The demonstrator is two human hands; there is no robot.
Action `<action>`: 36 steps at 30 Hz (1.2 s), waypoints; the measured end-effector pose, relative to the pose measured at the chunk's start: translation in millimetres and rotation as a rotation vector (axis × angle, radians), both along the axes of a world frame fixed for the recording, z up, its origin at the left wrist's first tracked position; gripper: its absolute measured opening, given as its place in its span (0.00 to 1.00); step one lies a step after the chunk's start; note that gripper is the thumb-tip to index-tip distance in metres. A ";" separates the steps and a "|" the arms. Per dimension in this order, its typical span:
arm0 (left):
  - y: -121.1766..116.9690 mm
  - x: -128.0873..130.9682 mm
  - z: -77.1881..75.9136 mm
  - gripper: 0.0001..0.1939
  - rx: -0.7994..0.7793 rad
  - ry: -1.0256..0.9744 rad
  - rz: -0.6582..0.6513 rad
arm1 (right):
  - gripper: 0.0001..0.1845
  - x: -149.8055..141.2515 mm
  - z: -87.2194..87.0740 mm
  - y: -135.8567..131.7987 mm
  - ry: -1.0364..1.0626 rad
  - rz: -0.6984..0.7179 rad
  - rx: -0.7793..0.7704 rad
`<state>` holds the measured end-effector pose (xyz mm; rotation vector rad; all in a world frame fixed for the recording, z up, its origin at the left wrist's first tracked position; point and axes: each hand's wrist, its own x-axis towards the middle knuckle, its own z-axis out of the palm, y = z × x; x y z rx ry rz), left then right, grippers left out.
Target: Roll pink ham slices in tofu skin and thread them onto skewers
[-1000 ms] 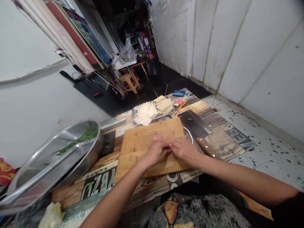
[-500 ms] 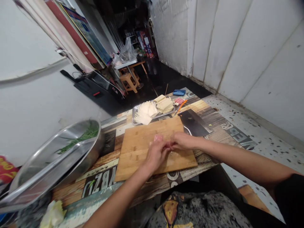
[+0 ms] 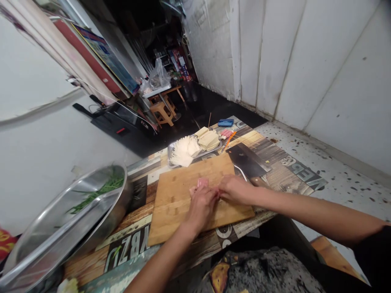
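Note:
Over the wooden cutting board (image 3: 174, 203), my left hand (image 3: 203, 203) and my right hand (image 3: 233, 189) meet with fingertips pinched close together. Both grip a small pink meat slice, mostly hidden by the fingers. Another pink meat slice (image 3: 202, 182) lies flat on the board just beyond my left hand. Past the board stands a metal tray (image 3: 174, 163) with white enoki mushrooms (image 3: 185, 150) and stacked pale yellow tofu sheets (image 3: 209, 138). A cleaver with a dark, wide blade (image 3: 246, 158) rests right of the board.
A large steel basin (image 3: 124, 191) with green stalks (image 3: 100, 193) stands at the left, a metal tray lying across it. Near the table's far end are a blue box (image 3: 226, 122), pink rolls (image 3: 226, 133), an orange-handled knife (image 3: 231, 137) and thin wooden skewers (image 3: 247, 138).
The view has shifted slightly. Both hands stay together over the board, fingers making small movements at the meat slice; the other slice still lies there.

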<state>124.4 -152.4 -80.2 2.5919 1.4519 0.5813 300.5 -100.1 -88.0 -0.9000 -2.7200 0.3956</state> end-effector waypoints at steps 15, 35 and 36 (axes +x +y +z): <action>-0.6 0.1 -8.2 0.08 0.117 0.069 -0.011 | 0.09 -7.4 -11.2 15.7 -0.023 0.148 0.109; 6.7 3.0 -4.7 0.08 0.112 0.135 0.045 | 0.12 -9.3 -4.7 28.2 -0.103 0.118 -0.005; 7.7 2.9 -4.7 0.08 0.104 0.131 0.039 | 0.12 -10.1 -3.4 30.2 -0.110 0.104 -0.024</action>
